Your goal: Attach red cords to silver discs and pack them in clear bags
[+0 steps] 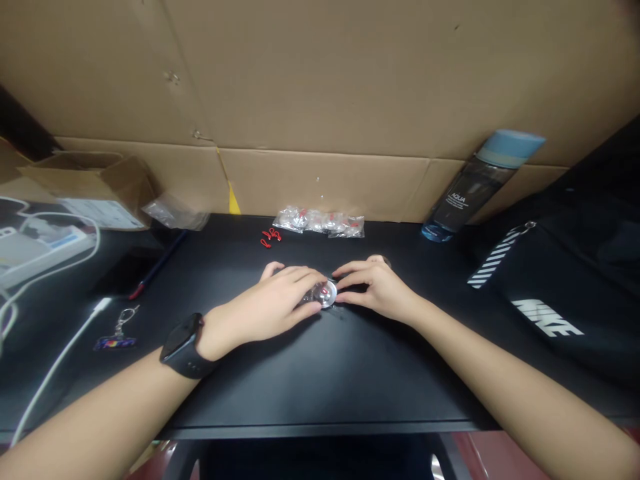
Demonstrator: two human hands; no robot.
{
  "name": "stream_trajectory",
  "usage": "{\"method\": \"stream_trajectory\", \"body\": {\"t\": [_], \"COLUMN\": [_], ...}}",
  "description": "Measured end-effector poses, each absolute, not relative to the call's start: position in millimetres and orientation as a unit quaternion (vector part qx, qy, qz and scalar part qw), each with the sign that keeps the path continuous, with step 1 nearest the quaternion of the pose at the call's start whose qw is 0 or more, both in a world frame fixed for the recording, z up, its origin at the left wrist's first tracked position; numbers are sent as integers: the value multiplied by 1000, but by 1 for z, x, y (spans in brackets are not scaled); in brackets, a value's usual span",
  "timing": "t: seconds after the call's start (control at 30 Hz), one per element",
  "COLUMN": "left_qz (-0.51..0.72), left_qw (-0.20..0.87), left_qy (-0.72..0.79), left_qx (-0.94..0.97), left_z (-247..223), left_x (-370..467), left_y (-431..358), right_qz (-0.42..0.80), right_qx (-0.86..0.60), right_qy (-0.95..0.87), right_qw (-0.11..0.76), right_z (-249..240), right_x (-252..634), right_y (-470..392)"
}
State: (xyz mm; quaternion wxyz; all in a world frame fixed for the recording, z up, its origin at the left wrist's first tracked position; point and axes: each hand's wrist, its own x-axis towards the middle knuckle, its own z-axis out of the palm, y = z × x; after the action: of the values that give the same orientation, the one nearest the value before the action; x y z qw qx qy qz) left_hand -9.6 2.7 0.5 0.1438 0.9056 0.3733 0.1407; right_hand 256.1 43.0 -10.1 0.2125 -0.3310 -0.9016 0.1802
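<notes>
Over a black desk (pixel 320 387), a small shiny disc (pixel 329 294) with red near its middle sits between two bare hands; the left hand (pixel 273 303) holds its left side, thumb nearer the viewer, fingers on the far side, the gap narrow; the right hand (pixel 383 287) curves in at the right edge, fingertips slightly parted, though whether they grip cannot be told; good handling here probably means a steady left hold and light right fingertip pressure at the rim; beyond lie red loops (pixel 265 243) and clear packets (pixel 320 221).
</notes>
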Motion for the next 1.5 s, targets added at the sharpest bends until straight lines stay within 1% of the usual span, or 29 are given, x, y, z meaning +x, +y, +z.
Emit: {"method": "stream_trajectory", "body": {"t": [0.3,0.53,0.7,1.0,1.2,1.5], "left_qz": [135,136,131,129,131,135], "left_qw": [133,136,142,123,101,94], "left_qy": [373,374,377,387,418,427], "left_qx": [908,907,906,905,893,889], "left_z": [-2,-3,-2,0,-2,-2], "left_x": [-10,-12,-13,-18,-24,-24], "left_y": [3,3,4,8,13,14], "right_qz": [138,98,93,148,202,209], "right_qx": [-334,-327,-304,-273,-274,-303], "right_qy": [-906,-917,-929,-938,-936,-925], "right_qw": [219,206,190,155,85,96], "right_z": [-14,-15,-9,-3,3,1], "right_x": [249,244,244,253,252,245], "right_y": [36,33,32,31,27,22]}}
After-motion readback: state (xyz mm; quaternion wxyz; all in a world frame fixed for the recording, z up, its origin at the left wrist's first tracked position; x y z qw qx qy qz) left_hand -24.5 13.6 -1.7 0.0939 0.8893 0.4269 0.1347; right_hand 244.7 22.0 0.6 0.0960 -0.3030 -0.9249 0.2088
